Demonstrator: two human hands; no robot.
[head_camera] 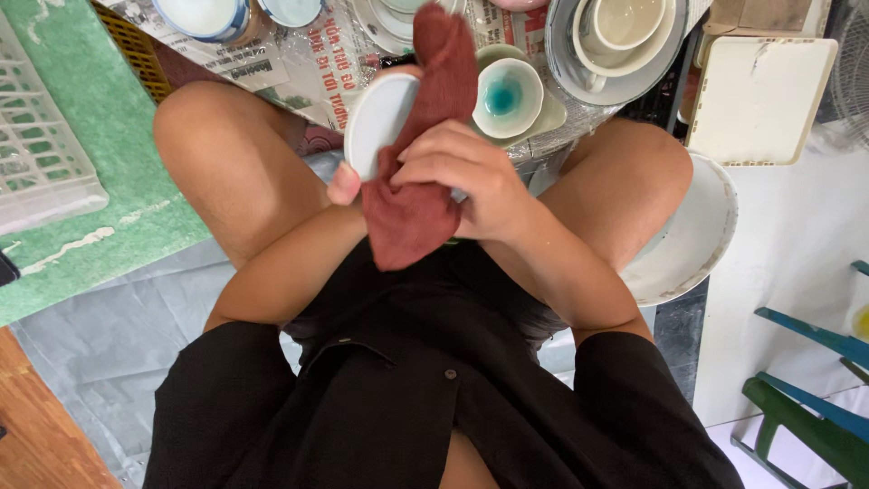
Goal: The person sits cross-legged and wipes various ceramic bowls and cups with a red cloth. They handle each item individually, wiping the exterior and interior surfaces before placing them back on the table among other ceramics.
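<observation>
So the person's sitting with knees apart, and both hands are up in front working on one small white bowl (pixel 378 122). The left hand (pixel 348 181) is mostly hidden – only the thumb pokes out below the bowl's rim – but it's holding the bowl tipped on edge, its white outside facing the camera. The right hand (pixel 466 177) has its fingers curled, pinching a reddish-brown cloth (pixel 421 181) against the bowl. The cloth drapes over the bowl's right side, one end sticking up past the hands and the rest hanging down below them onto the black shirt (pixel 407 398).

Just beyond the right hand, nearly touching the cloth, there's a little white cup with a teal-blue glaze pool (pixel 507 95) inside, sitting on a pale dish. Further out past both hands is a spread of newspaper (pixel 299 63) with more crockery on it – a blue-rimmed bowl (pixel 204 16) off to the far left, and a grey plate with stacked cups (pixel 625 36) up to the right.

To the right of the right forearm, tucked by the knee, is a big white basin (pixel 692 235), and beyond that a flat cream-coloured lid (pixel 760 95). Way off to the left of the left arm is a white plastic crate (pixel 41 154) on a green mat (pixel 118 190).
</observation>
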